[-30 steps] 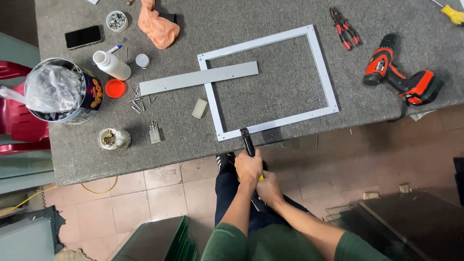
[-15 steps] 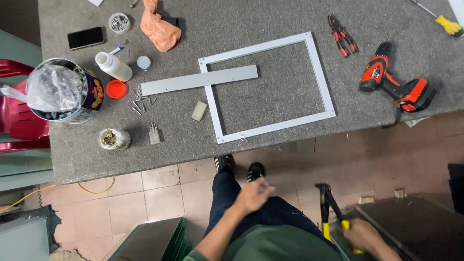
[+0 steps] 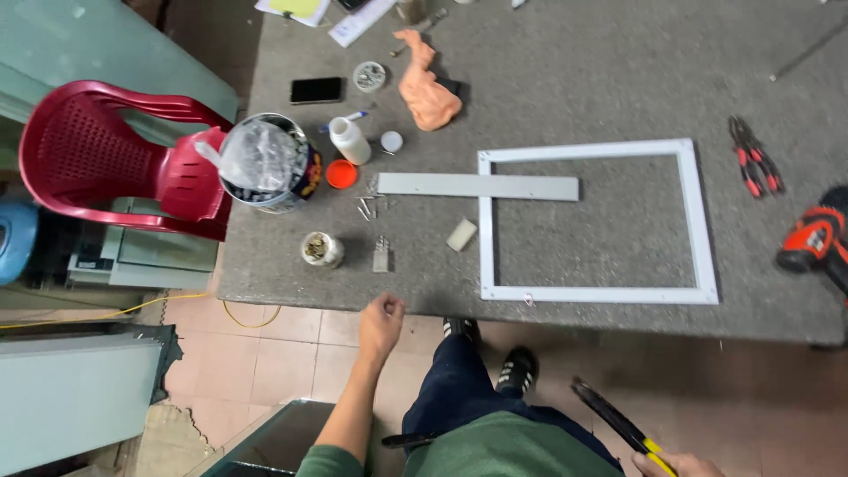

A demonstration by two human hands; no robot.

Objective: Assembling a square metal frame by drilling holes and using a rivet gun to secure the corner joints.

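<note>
Head view, looking straight down. Grey stone counter [image 3: 618,71] fills upper and centre frame; tiled floor below it.

Left hand [image 3: 381,324], lower centre-left, hangs just off the counter's near edge, touching nothing; fingers curled loosely inward, holding nothing. Nearest items: small block [image 3: 462,235] and a cluster of fasteners [image 3: 381,254] just above it on the counter.

Right hand [image 3: 676,464], bottom-right corner, mostly cut by the frame edge. Fingers wrapped round the yellow grip of a long black-bladed tool [image 3: 618,424], which points up-left toward the counter but is well apart from it, over the floor; held low at the person's side, prob. so the blade stays away from the legs.

White rectangular frame [image 3: 703,230], centre-right, lies flat near the counter edge, within reach. A grey flat bar [image 3: 477,186] lies across the frame's left rail, one end inside the frame, other end out to the left.

Left of the bar: orange cap [image 3: 341,173], white bottle [image 3: 350,140] on its side, tin [image 3: 265,163] w/ clear plastic bag inside, small jar [image 3: 321,249] of hardware; grouped as supplies beside the work. Upper frame: orange rag [image 3: 428,84], phone [image 3: 316,90]. Right edge: red-handled pliers [image 3: 753,163], orange drill [image 3: 817,238], partly cut off. Red plastic chair [image 3: 106,159] at left, beside the counter.
</note>
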